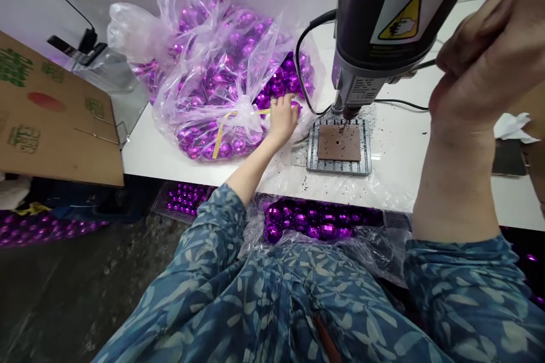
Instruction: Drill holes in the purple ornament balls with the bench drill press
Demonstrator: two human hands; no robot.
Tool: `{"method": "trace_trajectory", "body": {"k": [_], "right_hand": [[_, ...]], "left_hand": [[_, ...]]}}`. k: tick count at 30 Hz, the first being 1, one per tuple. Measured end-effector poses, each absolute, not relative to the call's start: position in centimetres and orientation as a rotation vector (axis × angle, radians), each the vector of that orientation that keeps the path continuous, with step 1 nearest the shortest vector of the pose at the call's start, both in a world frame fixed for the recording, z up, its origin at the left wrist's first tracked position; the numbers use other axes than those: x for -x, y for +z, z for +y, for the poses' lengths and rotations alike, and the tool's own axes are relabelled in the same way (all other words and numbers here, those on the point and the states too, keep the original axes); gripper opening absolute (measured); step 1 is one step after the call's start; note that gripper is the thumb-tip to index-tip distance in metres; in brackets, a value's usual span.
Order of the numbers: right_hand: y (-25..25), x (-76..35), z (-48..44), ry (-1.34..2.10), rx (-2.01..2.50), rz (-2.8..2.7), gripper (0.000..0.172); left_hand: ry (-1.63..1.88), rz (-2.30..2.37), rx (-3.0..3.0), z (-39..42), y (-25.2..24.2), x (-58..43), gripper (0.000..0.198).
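Purple, shiny, prob. thin plastic — the faceted ball is at the fingertips of the L hand, by the near right side of the big clear bag full of similar balls. L fingers are curled in, closed on it afaict; most of the ball's hidden. Should be v. light, stiff, maybe hollow, so a hard squeeze could dent or crack it; smooth facets = slippery. Best hold: thumb + 2 fingers round the widest part. R hand is up beside the drill press, fingers bent; can't tell if they're round a handle.

Edges: the front edge of the white table runs close below the metal base, w/ brown board on it; a 2nd lot of balls sits just under that edge. Gap betw. bag & base is narrow, black cable looping down there. Chuck hangs low near the board's far edge — tight clearance. More open room R of the base, up to the dark flat thing.
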State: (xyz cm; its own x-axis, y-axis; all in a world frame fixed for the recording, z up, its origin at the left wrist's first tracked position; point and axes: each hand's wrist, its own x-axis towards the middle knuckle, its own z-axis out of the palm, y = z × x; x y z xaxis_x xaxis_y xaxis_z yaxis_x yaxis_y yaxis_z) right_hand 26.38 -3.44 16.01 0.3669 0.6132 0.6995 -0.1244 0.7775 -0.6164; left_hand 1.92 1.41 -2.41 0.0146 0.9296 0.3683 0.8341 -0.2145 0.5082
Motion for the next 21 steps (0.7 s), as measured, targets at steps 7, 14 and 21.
{"method": "trace_trajectory", "body": {"k": [7,14,21], "right_hand": [[15.9,-25.9,-3.2,0.372,0.438,-1.034,0.065],[15.1,-26.6,-2.6,0.327,0.395,-1.108,0.062],[15.8,-26.3,-3.5,0.318,0.453,-1.106,0.066]], "left_hand": [[1.043,1.672,-1.921,2.9,-1.5,-1.0,0.049],[1.191,1.084,-0.970,-5.8,0.4,-0.9,0.054],[1.147,0.896,-0.702,-8.0,-0.9,-4.7,0.035]]}}
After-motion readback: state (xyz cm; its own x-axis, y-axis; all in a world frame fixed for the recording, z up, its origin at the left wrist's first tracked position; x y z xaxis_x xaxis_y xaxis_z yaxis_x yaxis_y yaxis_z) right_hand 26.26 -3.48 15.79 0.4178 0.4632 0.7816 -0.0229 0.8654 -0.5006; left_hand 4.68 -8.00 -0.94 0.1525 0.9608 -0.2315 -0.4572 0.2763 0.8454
